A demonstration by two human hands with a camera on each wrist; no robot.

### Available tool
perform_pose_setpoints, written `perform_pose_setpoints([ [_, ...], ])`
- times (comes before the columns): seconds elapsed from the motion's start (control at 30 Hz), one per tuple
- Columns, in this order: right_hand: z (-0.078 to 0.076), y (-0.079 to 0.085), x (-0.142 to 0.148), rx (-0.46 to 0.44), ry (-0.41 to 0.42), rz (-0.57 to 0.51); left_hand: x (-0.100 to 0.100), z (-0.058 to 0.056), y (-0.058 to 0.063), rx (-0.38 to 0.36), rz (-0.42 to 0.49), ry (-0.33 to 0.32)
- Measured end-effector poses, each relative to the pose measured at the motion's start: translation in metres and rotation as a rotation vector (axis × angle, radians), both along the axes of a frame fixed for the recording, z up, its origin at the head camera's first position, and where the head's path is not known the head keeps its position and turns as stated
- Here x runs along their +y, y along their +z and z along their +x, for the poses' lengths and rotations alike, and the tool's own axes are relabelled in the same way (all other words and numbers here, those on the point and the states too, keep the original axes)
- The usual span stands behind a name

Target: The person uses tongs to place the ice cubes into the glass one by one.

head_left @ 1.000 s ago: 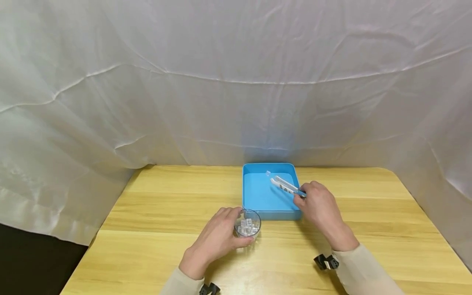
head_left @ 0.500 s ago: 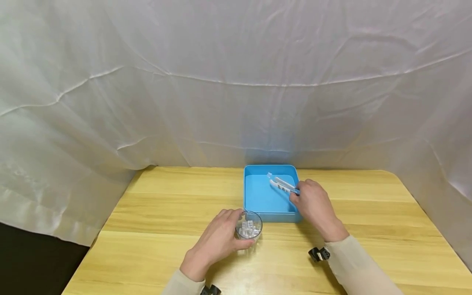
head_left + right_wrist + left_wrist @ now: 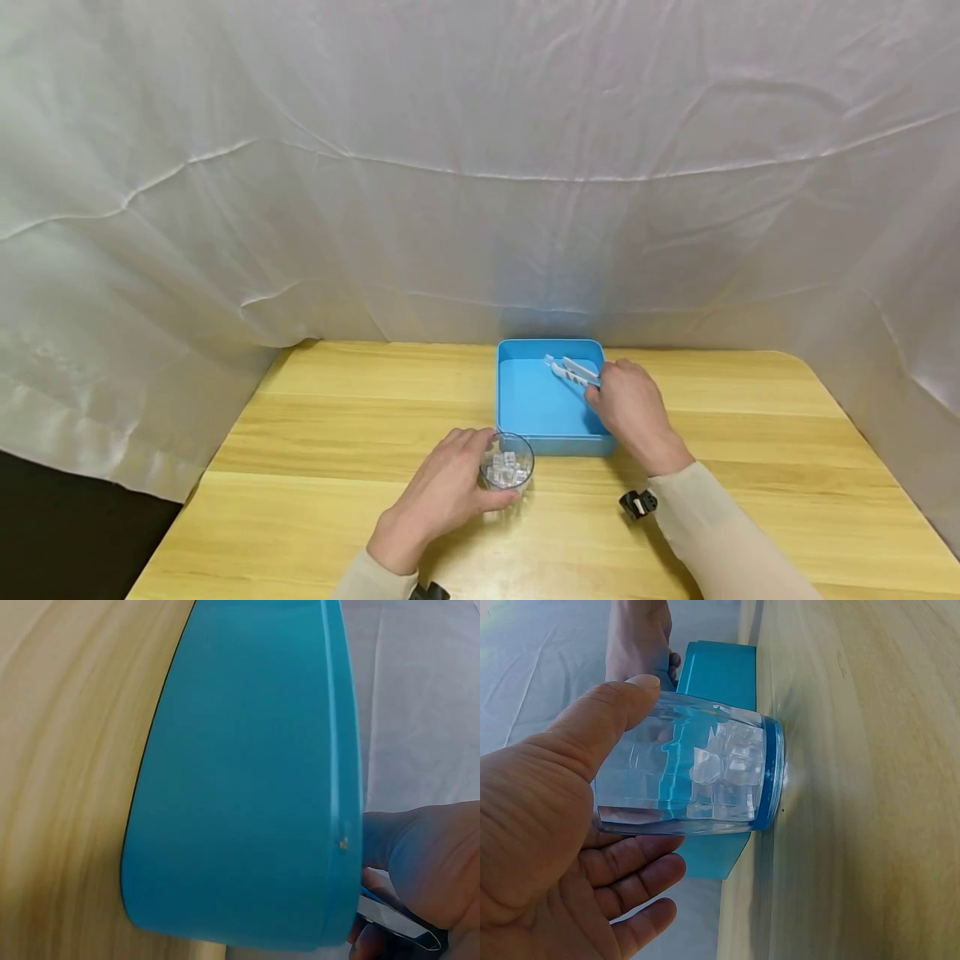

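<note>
My left hand [image 3: 442, 487] holds a clear drinking glass [image 3: 679, 765] upright on the table, thumb on one side and fingers on the other. Several clear cubes [image 3: 506, 475] like ice lie in its bottom. White tongs [image 3: 576, 372] with dark marks are gripped in my right hand [image 3: 630, 408], above the right side of a square blue box [image 3: 536, 408]. A single clear cube [image 3: 550, 360] is at the tongs' tips, near the box's back wall; whether they pinch it I cannot tell. In the right wrist view, the box's wall [image 3: 240, 787] hides the tips.
The wooden table [image 3: 322, 433] carries the box, with the glass just in front of its near left corner. A pale cloth curtain [image 3: 450, 208] hangs behind the table and along its sides. A black band sits at each cuff [image 3: 639, 504].
My right hand has moved left and slightly forward, bringing the tongs' tips up to the lone cube in the box. My left hand stays in place on the glass.
</note>
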State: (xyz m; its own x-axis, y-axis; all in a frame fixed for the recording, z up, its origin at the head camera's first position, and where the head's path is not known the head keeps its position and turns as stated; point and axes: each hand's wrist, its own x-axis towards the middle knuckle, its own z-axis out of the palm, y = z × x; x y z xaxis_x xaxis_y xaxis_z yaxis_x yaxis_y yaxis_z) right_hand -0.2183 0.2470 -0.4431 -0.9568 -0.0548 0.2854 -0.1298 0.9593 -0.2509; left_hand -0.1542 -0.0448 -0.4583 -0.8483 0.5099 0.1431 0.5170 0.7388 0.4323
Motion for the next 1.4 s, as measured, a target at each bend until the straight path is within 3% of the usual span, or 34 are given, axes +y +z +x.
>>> perform_pose_setpoints([
  [0.4,-0.018,-0.005,-0.013,-0.002,-0.005,0.01,0.0,-0.003,-0.002,0.021,0.003,-0.009],
  [0.87,-0.024,-0.009,-0.023,-0.003,0.022,0.008,0.001,-0.002,-0.001,-0.006,-0.004,0.005],
  [1.4,0.003,-0.006,-0.015,0.016,0.06,-0.038,0.0,-0.003,-0.001,-0.001,0.004,-0.002],
])
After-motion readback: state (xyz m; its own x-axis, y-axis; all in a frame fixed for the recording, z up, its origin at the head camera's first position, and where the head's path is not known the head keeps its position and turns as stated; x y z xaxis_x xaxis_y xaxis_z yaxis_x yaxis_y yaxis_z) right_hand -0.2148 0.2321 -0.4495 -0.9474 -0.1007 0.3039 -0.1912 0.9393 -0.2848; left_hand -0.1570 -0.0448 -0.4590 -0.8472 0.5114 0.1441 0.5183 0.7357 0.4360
